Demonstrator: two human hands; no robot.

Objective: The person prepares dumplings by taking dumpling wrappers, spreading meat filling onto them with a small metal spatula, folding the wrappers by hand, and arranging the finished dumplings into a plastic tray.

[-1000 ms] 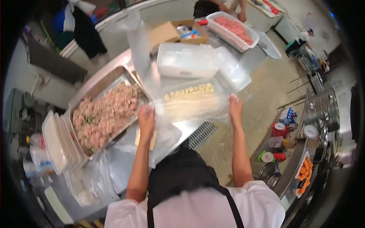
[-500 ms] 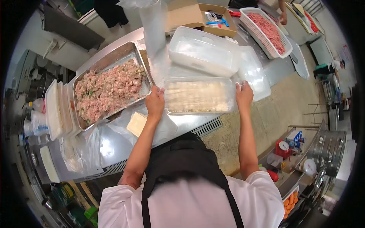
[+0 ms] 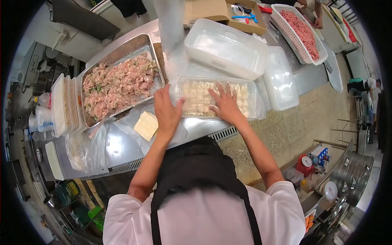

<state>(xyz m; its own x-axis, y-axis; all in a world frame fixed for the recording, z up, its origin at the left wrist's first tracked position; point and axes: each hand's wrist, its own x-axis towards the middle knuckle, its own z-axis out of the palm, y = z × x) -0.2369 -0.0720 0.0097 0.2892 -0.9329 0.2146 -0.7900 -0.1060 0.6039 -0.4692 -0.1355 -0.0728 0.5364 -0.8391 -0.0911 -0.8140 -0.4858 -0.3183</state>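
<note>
A clear plastic tray [image 3: 216, 117] holds rows of pale, dumpling-like pieces [image 3: 196, 87], with what looks like thin clear film [image 3: 261, 102] over them and past the right end. My right hand [image 3: 226, 103] lies flat on top of the rows, fingers spread. At the tray's left end is my left hand [image 3: 167, 110], thumb apart from the fingers and touching or close to the corner. Just below and left of that hand, a stack of square wrappers [image 3: 145, 125] rests on a plastic sheet.
Left stands a metal pan [image 3: 160, 73] of minced filling [image 3: 120, 81], beside upright stacked plastic containers [image 3: 61, 106]. Behind the tray are a large translucent bin [image 3: 224, 45], a lid [image 3: 281, 77] and a cardboard box [image 3: 204, 12]. A white basket [image 3: 322, 57] of minced meat stands far right, near another person's hand [image 3: 318, 23].
My right hand has left the tray's right end and moved left onto its contents. My left hand stays by the left end, now with fingers more extended.
</note>
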